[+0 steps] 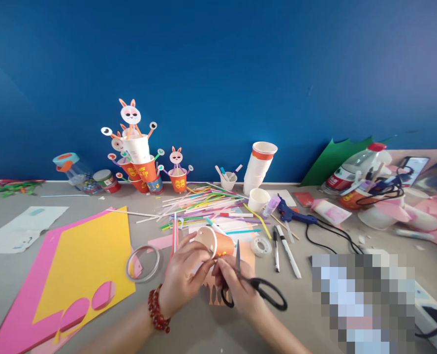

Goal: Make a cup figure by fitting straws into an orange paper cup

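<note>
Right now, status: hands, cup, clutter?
Left hand holding orange paper cup, tipped on its side. Right hand near its rim, also holding black-handled scissors. Loose straws piled beyond.

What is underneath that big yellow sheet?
A pink sheet shows past the left side of the yellow sheet. Whatever else lies beneath is covered, so I can't tell.

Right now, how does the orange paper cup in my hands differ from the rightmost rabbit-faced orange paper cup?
The held orange paper cup is tipped sideways; the rabbit-faced orange paper cup stands upright on the grey table. The rabbit-faced cup has a pinkish rabbit face above it; the held cup shows none. Both carry yellow markings.
</note>
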Available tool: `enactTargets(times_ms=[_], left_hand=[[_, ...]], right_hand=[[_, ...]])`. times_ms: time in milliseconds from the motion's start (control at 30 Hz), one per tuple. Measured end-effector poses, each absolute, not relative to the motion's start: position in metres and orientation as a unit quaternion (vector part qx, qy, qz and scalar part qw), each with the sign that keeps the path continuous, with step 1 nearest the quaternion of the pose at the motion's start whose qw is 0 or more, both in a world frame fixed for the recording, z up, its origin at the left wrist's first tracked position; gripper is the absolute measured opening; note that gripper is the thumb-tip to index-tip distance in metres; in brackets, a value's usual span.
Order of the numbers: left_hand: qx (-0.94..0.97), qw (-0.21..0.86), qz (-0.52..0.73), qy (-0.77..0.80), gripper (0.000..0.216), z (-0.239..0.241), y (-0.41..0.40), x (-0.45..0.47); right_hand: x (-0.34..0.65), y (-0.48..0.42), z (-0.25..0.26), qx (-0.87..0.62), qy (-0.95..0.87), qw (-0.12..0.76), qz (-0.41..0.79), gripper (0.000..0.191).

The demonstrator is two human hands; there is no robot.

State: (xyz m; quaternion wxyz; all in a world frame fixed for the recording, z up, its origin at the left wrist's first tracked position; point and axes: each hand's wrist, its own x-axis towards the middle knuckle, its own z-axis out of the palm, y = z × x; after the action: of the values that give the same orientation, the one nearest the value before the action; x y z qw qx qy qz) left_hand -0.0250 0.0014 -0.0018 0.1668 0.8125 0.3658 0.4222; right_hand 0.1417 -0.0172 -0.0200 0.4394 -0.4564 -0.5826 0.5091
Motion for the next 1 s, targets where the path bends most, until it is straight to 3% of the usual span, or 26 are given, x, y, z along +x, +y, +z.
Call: enactTargets(times_ms=[167,400,533,700,800,900,1000], left_hand=[[0.761,0.265,0.431,0.407,0.008,-0.004,-0.001,-0.026],[0.732,0.306,0.427,0.434,0.004,-0.007,-0.002,-0.023],[0.747,0.283,0.450,0.398,0.006,-0.009,-0.002,-0.022],[0.747,0.268,0.473,0.384,0.010,-0.015,-0.004,-0.020],[0.738,0.271,0.488,0.379,0.009,-0.021,-0.006,-0.020],[0.712,0.318,0.499,0.379,0.007,-0.024,-0.007,-0.020],[0.655,0.420,0.495,0.385,0.013,-0.025,-0.008,-0.019]], right_hand=[[0.148,-0.016,-0.016,-0.450,-0.758,0.399,0.251,0.030],[0.150,-0.010,-0.020,-0.418,-0.811,0.392,0.120,0.023],[0.149,-0.014,-0.017,-0.421,-0.781,0.421,0.188,0.026],[0.140,-0.020,-0.020,-0.448,-0.617,0.467,0.448,0.040],[0.138,-0.020,-0.023,-0.438,-0.538,0.475,0.541,0.045],[0.140,-0.020,-0.023,-0.440,-0.571,0.460,0.518,0.045],[0.145,-0.019,-0.019,-0.433,-0.680,0.445,0.389,0.039]])
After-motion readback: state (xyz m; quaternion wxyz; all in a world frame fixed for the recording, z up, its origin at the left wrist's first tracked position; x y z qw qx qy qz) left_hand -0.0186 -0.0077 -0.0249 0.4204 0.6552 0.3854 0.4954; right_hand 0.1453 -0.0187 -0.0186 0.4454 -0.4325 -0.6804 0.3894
